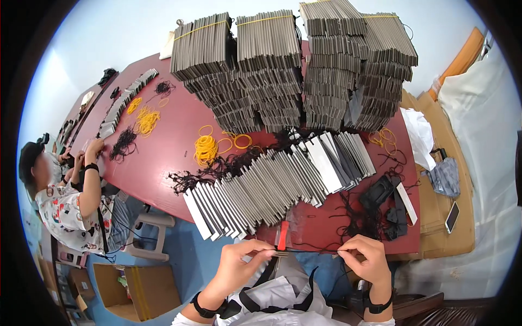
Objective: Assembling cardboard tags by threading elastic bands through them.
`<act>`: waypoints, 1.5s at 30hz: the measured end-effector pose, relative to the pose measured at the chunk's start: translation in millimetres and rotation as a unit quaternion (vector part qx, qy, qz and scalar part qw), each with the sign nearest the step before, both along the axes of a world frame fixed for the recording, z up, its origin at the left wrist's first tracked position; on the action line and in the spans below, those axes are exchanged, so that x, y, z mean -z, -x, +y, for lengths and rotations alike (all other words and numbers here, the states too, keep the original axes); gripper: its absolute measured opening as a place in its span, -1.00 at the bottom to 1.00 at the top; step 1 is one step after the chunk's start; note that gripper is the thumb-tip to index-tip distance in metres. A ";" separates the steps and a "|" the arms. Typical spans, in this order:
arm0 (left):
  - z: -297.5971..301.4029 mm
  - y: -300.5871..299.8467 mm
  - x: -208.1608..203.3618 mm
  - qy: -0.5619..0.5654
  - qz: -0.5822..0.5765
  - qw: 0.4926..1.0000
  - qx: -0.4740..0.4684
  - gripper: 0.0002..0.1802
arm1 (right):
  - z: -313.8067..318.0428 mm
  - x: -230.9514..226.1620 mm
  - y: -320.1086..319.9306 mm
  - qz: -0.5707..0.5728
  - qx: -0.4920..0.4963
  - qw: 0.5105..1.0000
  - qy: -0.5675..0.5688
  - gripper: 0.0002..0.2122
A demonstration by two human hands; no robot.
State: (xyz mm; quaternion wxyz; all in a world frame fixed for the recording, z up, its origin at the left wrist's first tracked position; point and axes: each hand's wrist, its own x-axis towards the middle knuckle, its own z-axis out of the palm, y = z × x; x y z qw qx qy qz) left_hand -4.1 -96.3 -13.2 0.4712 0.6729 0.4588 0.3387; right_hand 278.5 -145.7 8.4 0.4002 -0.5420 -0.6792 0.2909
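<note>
A thin black cord (311, 250) is stretched sideways in front of me, along the near edge of the table. My left hand (243, 266) pinches its left end between thumb and fingers. The other end is pinched by my right hand (367, 261). Between the hands, close to my left fingertips, a red strip-like piece (283, 234) stands at the table edge; its kind is unclear. Just beyond lies a fanned row of flat grey and white pieces (261, 190), with tangled black cords (217, 169) along its far side. Loose black cords (353, 217) lie beyond my right hand.
Tall stacks of grey bundles (272, 70) fill the far side of the dark red table (168, 190). Yellow rubber bands (206, 150) lie left of them. A co-worker (68, 212) sits at the left. A cardboard box (136, 290) is on the floor; a phone (452, 217) lies right.
</note>
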 end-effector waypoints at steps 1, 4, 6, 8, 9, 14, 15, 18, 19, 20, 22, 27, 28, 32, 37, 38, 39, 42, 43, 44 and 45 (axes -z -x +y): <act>-2.1 -0.6 2.4 0.002 -0.011 1.000 0.001 -0.87 | -1.6 2.1 -1.1 -0.008 0.000 1.000 -0.001 -0.94; -9.2 0.5 9.1 0.016 -0.012 1.000 0.010 -0.90 | -8.8 9.7 -5.4 0.017 -0.016 0.999 0.031 -0.95; -14.6 4.5 13.7 0.011 0.012 0.998 0.058 -0.91 | -15.0 15.0 -8.5 0.042 -0.043 0.996 0.061 -0.94; -20.3 6.5 20.1 0.029 0.017 0.997 0.064 -0.92 | -22.0 21.1 -9.2 0.048 -0.043 0.994 0.092 -0.94; -22.8 7.4 23.5 0.041 0.022 0.996 0.070 -0.93 | -25.4 24.2 -9.1 0.057 -0.042 0.990 0.123 -0.94; -32.4 5.4 39.6 0.055 0.036 0.995 0.069 -0.93 | -41.0 37.8 -7.1 0.049 -0.010 0.987 0.155 -0.94; -33.2 4.9 41.8 0.054 0.045 0.995 0.067 -0.93 | -43.7 40.4 -6.8 0.046 -0.006 0.987 0.153 -0.93; -34.9 4.1 45.9 0.063 0.043 0.995 0.059 -0.94 | -49.7 52.0 -4.1 0.008 0.010 0.983 0.185 -0.91; -35.1 3.6 46.9 0.064 0.046 0.995 0.062 -0.94 | -50.7 58.2 -1.8 0.006 0.011 0.984 0.178 -0.91; -35.6 2.6 47.9 0.017 0.047 0.998 0.039 -0.95 | -51.8 66.1 2.0 0.017 0.032 0.983 0.181 -0.91; -35.2 -0.7 50.3 -0.032 0.047 0.998 0.019 -0.93 | -51.6 84.4 8.4 0.028 0.055 0.981 0.183 -0.90; -30.0 -6.1 53.0 -0.352 0.114 0.927 -0.062 -0.70 | -50.4 130.0 24.8 0.061 0.018 0.970 0.236 -0.90; -29.3 -7.2 52.8 -0.355 0.115 0.926 -0.061 -0.70 | -50.9 134.9 26.1 0.057 0.005 0.966 0.251 -0.90; -28.2 -11.2 52.1 -0.364 0.137 0.919 -0.065 -0.65 | -51.3 140.6 26.4 0.066 -0.003 0.967 0.247 -0.87; -26.8 -12.8 57.1 -0.378 0.152 0.911 -0.066 -0.67 | -49.7 139.0 23.8 0.080 0.004 0.965 0.249 -0.87; -25.6 -12.5 58.6 -0.389 0.150 0.906 -0.070 -0.67 | -49.5 139.8 23.6 0.075 0.008 0.965 0.250 -0.87; -24.6 -12.5 60.2 -0.401 0.147 0.901 -0.076 -0.67 | -49.3 140.8 23.3 0.073 0.009 0.968 0.242 -0.86; -23.9 -13.8 62.4 -0.400 0.122 0.906 -0.073 -0.68 | -48.9 145.4 25.0 0.071 0.009 0.971 0.230 -0.86; -24.2 -14.5 61.8 -0.398 0.121 0.907 -0.072 -0.68 | -48.3 146.4 25.3 0.070 0.009 0.968 0.240 -0.86; -24.8 -14.9 60.3 -0.401 0.130 0.904 -0.071 -0.69 | -48.1 146.9 24.9 0.069 0.011 0.973 0.222 -0.86; -24.9 -15.6 58.2 -0.408 0.138 0.900 -0.070 -0.70 | -47.6 147.2 25.0 0.068 0.003 0.972 0.225 -0.86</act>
